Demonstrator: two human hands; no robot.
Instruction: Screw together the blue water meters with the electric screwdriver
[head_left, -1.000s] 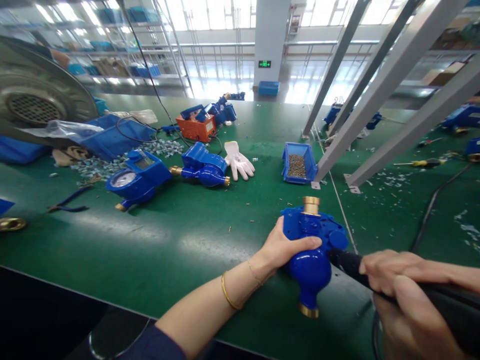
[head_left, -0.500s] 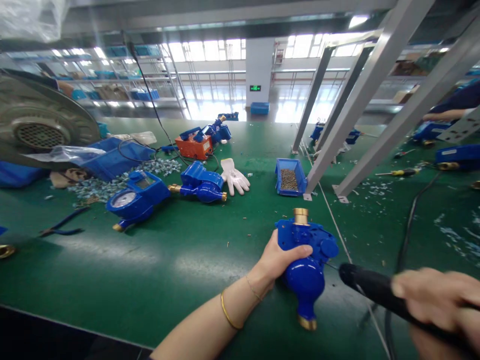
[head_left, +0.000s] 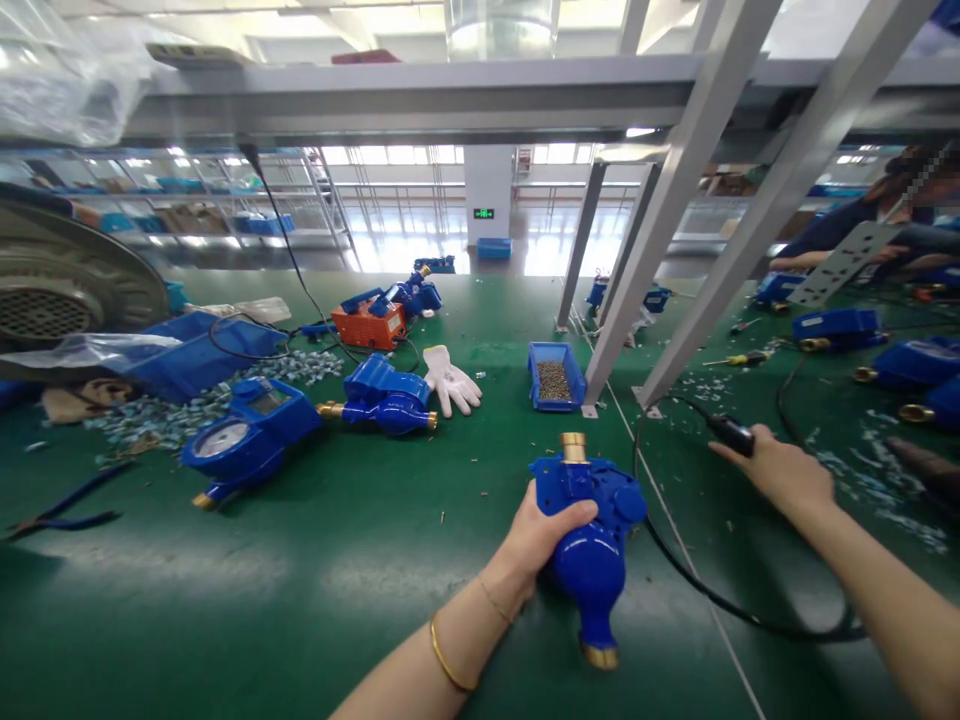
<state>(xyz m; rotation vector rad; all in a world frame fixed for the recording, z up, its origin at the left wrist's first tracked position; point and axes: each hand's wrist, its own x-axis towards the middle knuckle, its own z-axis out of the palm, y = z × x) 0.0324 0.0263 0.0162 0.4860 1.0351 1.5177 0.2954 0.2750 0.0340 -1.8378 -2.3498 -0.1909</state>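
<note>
My left hand (head_left: 541, 538) is closed round a blue water meter (head_left: 590, 545) with brass ends that lies on the green bench (head_left: 337, 560). My right hand (head_left: 780, 468) reaches out to the right, its fingers wrapped round a black electric screwdriver (head_left: 730, 434) held low over the bench, well away from the meter. The tool's black cable (head_left: 697, 585) loops across the bench between my two arms.
A blue bin of screws (head_left: 556, 377) stands behind the meter by slanted grey frame legs (head_left: 660, 250). Two more blue meters (head_left: 247, 440) (head_left: 382, 398), a white glove (head_left: 450, 382), an orange device (head_left: 369, 325) and blue pliers (head_left: 60, 505) lie at the left. Another person (head_left: 862, 225) works at the far right.
My right hand has drawn the screwdriver away from the meter and carried it out to the right. My left hand keeps hold of the meter. The view has tilted up.
</note>
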